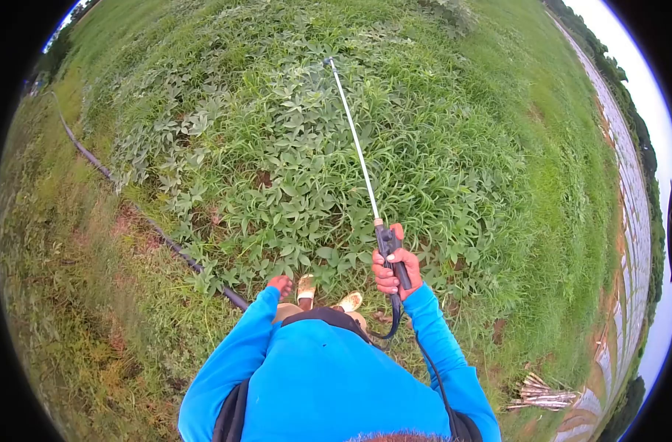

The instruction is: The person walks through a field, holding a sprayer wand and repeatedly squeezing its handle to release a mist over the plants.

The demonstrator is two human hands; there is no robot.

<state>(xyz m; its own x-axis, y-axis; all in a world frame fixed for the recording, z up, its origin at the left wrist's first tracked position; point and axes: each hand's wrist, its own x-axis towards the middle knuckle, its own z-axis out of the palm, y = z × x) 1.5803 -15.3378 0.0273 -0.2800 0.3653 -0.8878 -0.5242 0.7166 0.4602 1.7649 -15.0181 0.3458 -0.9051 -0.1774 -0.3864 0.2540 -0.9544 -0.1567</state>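
Note:
My right hand (396, 272) is wrapped round the black handle of a spray wand (358, 147). The wand's long pale tube slants forward and up to a dark nozzle (328, 60) over the leafy plants. From the bottom of the handle a black hose (392, 324) curves back toward my waist. A faint mist may hang near the nozzle; I cannot make it out clearly. My left hand (281, 285) hangs low beside my left leg, fingers curled in, with nothing visible in them.
Broad-leaved plants (299, 162) mixed with tall grass spread before my feet (306, 287). A thick black pipe (159, 232) runs along the ground at left. Cut sticks (546, 394) lie in a pile at lower right, near pale covered strips (631, 221). Dark straps cross my shoulders.

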